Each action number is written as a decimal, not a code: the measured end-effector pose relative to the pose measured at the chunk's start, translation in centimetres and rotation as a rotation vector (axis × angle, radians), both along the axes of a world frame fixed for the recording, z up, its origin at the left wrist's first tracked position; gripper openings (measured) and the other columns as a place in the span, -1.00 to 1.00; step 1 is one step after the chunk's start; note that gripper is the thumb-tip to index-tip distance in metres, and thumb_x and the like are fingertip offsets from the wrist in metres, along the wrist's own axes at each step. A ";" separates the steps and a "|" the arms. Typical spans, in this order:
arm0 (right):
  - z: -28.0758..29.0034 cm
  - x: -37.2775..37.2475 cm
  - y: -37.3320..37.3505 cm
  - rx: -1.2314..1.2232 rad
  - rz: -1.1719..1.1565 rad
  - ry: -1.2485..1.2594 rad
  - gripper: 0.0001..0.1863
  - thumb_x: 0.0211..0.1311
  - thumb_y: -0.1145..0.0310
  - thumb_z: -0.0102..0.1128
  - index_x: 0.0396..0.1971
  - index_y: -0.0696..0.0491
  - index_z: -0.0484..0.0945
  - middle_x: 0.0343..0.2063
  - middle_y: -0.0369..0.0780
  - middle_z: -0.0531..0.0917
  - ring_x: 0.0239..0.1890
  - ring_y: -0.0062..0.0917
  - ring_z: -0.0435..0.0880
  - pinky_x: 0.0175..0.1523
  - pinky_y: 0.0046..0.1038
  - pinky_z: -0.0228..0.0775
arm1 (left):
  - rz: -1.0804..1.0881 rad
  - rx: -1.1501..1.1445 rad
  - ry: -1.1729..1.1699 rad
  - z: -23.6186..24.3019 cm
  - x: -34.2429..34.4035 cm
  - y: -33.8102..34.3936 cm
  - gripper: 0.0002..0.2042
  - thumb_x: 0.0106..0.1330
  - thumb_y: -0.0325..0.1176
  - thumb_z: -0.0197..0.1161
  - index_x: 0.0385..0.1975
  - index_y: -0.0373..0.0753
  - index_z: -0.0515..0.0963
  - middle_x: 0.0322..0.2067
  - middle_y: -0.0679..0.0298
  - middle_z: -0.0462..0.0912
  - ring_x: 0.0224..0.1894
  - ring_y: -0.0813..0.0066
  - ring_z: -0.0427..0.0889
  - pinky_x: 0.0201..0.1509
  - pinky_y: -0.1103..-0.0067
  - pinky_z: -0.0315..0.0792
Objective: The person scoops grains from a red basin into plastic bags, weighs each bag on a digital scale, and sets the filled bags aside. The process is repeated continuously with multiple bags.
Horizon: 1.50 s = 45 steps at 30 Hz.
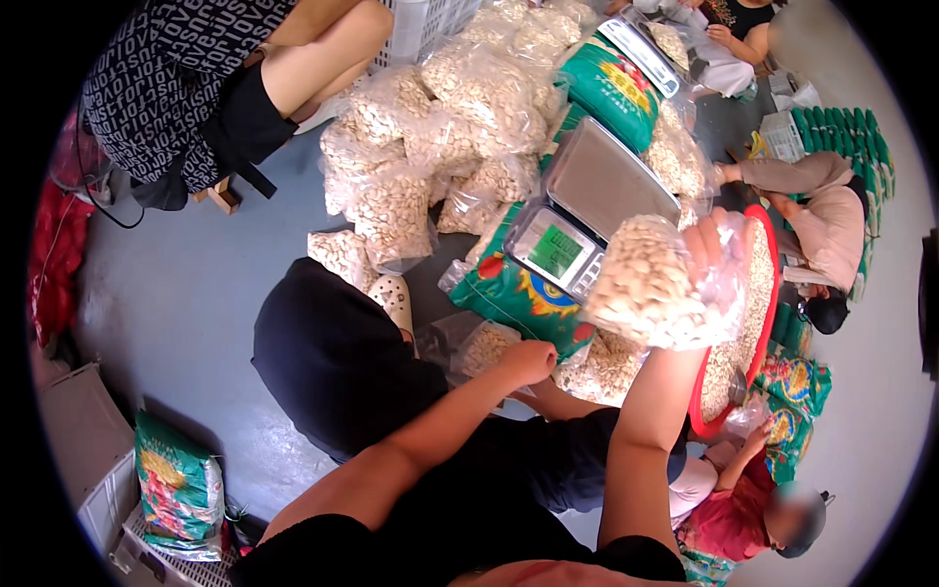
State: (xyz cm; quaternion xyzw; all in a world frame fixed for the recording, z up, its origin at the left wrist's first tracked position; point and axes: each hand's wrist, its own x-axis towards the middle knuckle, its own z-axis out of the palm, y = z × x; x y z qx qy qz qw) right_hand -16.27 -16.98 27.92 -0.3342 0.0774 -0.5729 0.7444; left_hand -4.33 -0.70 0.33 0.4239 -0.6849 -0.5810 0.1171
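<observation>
A clear plastic bag of pale, nut-like pieces [641,279] is gripped at its gathered upper part by my right hand [699,245]. The bag hangs beside the display end of a digital scale [611,176], whose metal plate is bare. Under the scale lies a green printed sack [504,298]. My left hand [530,363] is closed close to that sack's near edge; whatever its fingers hold is hidden. Just left of it sits a partly filled clear bag [486,347]. A red-rimmed tub [729,377] of the same loose pieces stands right of my right forearm.
Filled clear bags [479,93] are piled beyond the scale. A second scale [641,54] rests on another green sack [611,93]. A person in dark clothing [333,362] crouches close on my left; several others work around. Green sacks [846,142] are stacked at the right.
</observation>
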 end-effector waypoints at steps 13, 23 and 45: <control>-8.9 16.9 -17.1 0.455 -0.705 0.445 -0.69 0.40 0.19 -0.06 -0.47 0.09 0.40 -0.56 -0.30 0.45 -0.54 -0.55 0.40 -0.39 -0.47 0.32 | 0.071 0.106 0.000 -0.3 1.8 -2.3 -0.80 0.18 -0.24 0.09 -0.30 -0.14 0.57 -0.34 0.17 0.64 -0.23 0.14 0.61 -0.23 0.27 0.47; -23.7 18.2 -21.7 0.557 -0.334 1.041 -0.60 0.32 0.18 0.06 0.01 0.15 0.42 -0.28 -0.22 0.59 -0.36 -0.53 0.54 -0.30 -0.50 0.37 | 0.041 0.133 -0.011 0.7 2.7 -2.6 -0.79 0.17 -0.24 0.11 -0.27 -0.13 0.58 -0.31 0.18 0.64 -0.21 0.15 0.60 -0.20 0.28 0.47; -13.5 -30.7 38.7 0.823 -0.836 1.972 -0.60 0.12 0.16 0.28 -0.16 0.16 0.57 -0.20 -0.08 0.65 -0.16 -0.38 0.63 -0.04 -0.42 0.42 | -0.373 -0.055 -0.141 -0.6 -1.2 -1.2 -0.71 0.14 -0.22 0.21 -0.15 -0.15 0.55 -0.30 0.10 0.66 -0.16 0.12 0.62 -0.14 0.39 0.44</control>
